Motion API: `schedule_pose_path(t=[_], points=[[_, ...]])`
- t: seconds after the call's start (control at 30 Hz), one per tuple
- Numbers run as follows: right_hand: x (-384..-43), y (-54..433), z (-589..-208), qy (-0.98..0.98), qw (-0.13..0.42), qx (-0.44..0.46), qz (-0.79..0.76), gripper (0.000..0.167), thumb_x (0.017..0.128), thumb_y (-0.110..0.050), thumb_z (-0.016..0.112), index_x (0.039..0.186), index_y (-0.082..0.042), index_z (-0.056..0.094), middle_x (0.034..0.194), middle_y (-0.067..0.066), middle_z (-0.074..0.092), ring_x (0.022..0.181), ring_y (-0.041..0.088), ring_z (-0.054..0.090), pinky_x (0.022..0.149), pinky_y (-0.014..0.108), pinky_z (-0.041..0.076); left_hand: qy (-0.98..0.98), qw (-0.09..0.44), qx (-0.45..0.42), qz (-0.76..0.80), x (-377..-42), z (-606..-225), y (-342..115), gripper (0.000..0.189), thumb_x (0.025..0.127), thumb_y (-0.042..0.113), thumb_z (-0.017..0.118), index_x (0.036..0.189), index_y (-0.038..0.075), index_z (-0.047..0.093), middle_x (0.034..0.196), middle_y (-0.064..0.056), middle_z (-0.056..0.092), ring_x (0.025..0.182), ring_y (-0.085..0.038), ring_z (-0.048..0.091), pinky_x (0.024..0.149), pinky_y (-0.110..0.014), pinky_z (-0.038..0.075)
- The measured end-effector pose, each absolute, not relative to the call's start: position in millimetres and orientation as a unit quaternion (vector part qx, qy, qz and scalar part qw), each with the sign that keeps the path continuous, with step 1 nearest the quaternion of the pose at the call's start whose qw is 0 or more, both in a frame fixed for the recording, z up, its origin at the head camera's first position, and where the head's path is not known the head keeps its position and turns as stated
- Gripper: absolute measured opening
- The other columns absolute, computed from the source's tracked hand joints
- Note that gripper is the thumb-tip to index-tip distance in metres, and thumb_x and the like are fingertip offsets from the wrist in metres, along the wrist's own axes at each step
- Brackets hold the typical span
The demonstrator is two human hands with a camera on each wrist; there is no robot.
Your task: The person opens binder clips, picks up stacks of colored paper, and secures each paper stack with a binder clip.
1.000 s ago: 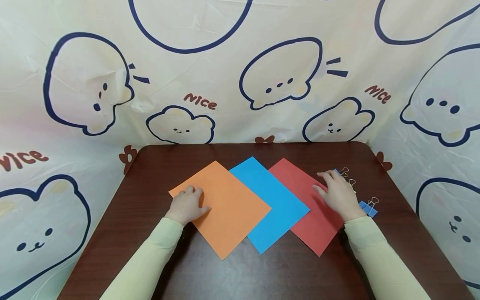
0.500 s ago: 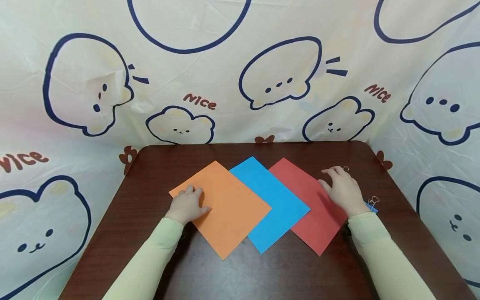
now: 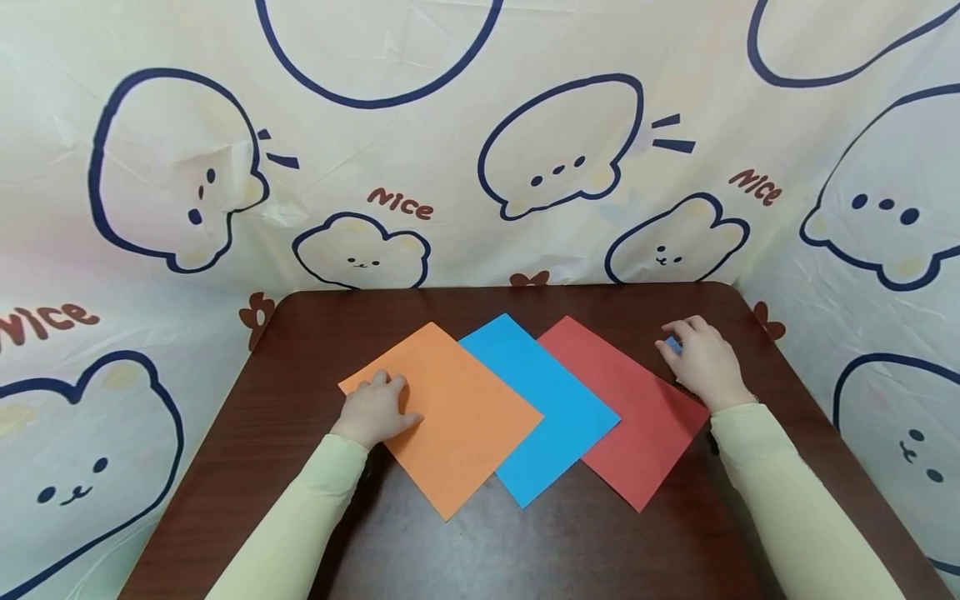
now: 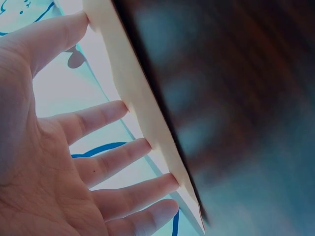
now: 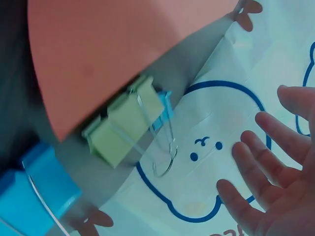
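My left hand (image 3: 375, 411) lies on the left part of an orange paper sheet (image 3: 465, 417). In the left wrist view its spread fingertips (image 4: 165, 184) press on the sheet's surface. At the right, my right hand (image 3: 703, 360) hovers over binder clips, and a bit of a blue binder clip (image 3: 673, 343) peeks out by its thumb. The right wrist view shows a yellow-green binder clip (image 5: 125, 123), a small blue clip behind it (image 5: 165, 110) and a nearer blue binder clip (image 5: 44, 191). That hand's fingers are spread, apart from the clips.
A blue paper sheet (image 3: 551, 412) lies partly under the orange one, and a red paper sheet (image 3: 637, 425) partly under the blue. The dark wooden table (image 3: 480, 558) meets a printed white cloth (image 3: 450, 150) at its back and sides.
My right hand has moved right and slightly away, off the red sheet and over the binder clips, now mostly covering them in the head view. The left hand has stayed on the orange sheet.
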State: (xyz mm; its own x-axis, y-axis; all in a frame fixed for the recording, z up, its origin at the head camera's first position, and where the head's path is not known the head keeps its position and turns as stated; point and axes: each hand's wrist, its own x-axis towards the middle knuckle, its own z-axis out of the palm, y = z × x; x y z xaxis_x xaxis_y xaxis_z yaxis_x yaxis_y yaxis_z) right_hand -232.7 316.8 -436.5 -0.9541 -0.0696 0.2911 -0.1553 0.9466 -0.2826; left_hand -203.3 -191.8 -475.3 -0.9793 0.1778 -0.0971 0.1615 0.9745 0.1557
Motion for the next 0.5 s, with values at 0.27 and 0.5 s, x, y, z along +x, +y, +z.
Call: schedule_pose_path(t=[0.27, 0.5], points=[[-251, 335, -434, -0.982, 0.129, 0.033, 0.134, 0.032, 0.1, -0.02, 0.065, 0.121, 0.004, 0.065, 0.117, 0.03, 0.056, 0.103, 0.048, 0.055, 0.085, 0.063, 0.052, 0.992, 0.052, 0.085, 0.076, -203, -473, -192, 0.072, 0.086, 0.051, 0.079, 0.137, 0.003, 0.059, 0.122, -0.023, 0.056, 0.084, -0.038, 0.06, 0.078, -0.055, 0.055], [-263, 344, -441, -0.987, 0.123, 0.04, 0.092, 0.031, 0.101, -0.02, 0.064, 0.118, 0.005, 0.064, 0.117, 0.031, 0.056, 0.105, 0.05, 0.055, 0.084, 0.065, 0.051, 0.992, 0.054, 0.084, 0.079, -202, -473, -191, 0.073, 0.087, 0.051, 0.079, 0.137, 0.003, 0.058, 0.122, -0.023, 0.055, 0.083, -0.037, 0.059, 0.078, -0.055, 0.054]])
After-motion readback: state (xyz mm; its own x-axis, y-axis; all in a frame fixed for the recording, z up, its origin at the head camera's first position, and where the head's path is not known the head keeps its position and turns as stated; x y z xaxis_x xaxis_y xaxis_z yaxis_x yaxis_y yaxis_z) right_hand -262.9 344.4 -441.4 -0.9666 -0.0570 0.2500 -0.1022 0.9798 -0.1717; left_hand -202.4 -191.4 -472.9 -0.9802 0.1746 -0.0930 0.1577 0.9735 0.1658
